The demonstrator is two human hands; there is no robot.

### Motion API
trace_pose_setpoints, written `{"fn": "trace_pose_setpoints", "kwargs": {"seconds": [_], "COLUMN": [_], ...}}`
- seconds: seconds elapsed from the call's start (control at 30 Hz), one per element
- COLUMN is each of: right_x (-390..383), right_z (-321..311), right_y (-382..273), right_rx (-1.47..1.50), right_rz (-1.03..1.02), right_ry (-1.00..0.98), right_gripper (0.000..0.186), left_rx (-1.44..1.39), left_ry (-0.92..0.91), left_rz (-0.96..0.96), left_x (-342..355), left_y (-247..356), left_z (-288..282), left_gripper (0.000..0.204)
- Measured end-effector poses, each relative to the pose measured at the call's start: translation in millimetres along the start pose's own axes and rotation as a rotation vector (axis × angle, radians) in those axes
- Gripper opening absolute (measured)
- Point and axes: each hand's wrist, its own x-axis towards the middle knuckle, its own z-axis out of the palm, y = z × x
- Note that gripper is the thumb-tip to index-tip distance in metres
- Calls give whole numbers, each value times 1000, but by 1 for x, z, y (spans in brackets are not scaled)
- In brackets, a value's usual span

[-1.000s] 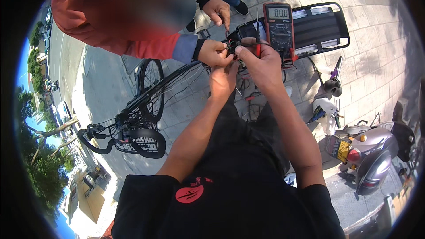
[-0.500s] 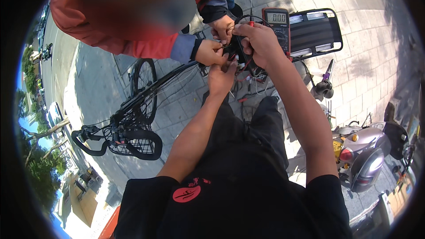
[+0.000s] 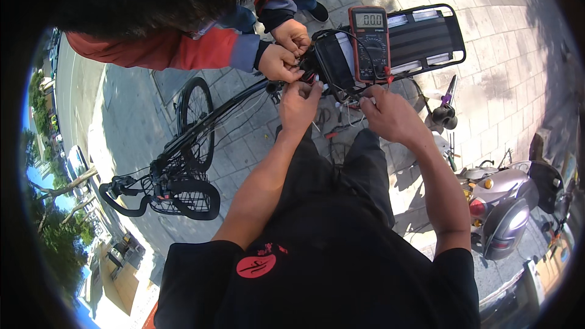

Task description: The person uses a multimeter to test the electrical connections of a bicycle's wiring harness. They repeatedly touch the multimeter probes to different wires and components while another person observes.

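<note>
My left hand (image 3: 298, 105) reaches up under the bicycle's black saddle pack (image 3: 332, 61) and pinches thin wires (image 3: 312, 79) with a red connector. My right hand (image 3: 390, 116) is lower and to the right, its fingers curled on pale wires (image 3: 352, 107) just beneath a red multimeter (image 3: 370, 42) that lies on the rear rack (image 3: 426, 36). Another person in a red sleeve has both hands (image 3: 279, 61) on the same wire bundle, touching my left fingertips. The black bicycle (image 3: 201, 128) lies across the view.
The bicycle's front basket (image 3: 183, 198) and handlebar are at lower left. A grey scooter (image 3: 499, 204) stands at the right, with a small purple-handled tool (image 3: 448, 100) near the rack. Paving stones (image 3: 506, 67) run underneath, and a road with trees lies far left.
My right hand has dropped from the saddle pack and multimeter down to the wires below them. My left hand stays at the connector. The other person leans further in.
</note>
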Motion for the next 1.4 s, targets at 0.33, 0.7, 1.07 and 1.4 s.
{"fn": "trace_pose_setpoints", "kwargs": {"seconds": [0.33, 0.7, 1.07, 1.4], "right_x": [7, -17, -1, 83], "right_z": [-9, 41, 164, 466], "right_y": [16, 84, 189, 280], "right_rx": [0, 446, 610, -177], "right_rz": [-114, -13, 110, -30], "right_ry": [116, -24, -241, -796], "right_gripper": [36, 38, 43, 39], "left_rx": [190, 23, 183, 244], "left_ry": [162, 62, 78, 35], "left_rz": [34, -168, 207, 610], "left_x": [19, 11, -5, 15], "left_y": [-9, 8, 8, -7], "left_z": [5, -5, -9, -10], "left_gripper": [52, 41, 19, 8]}}
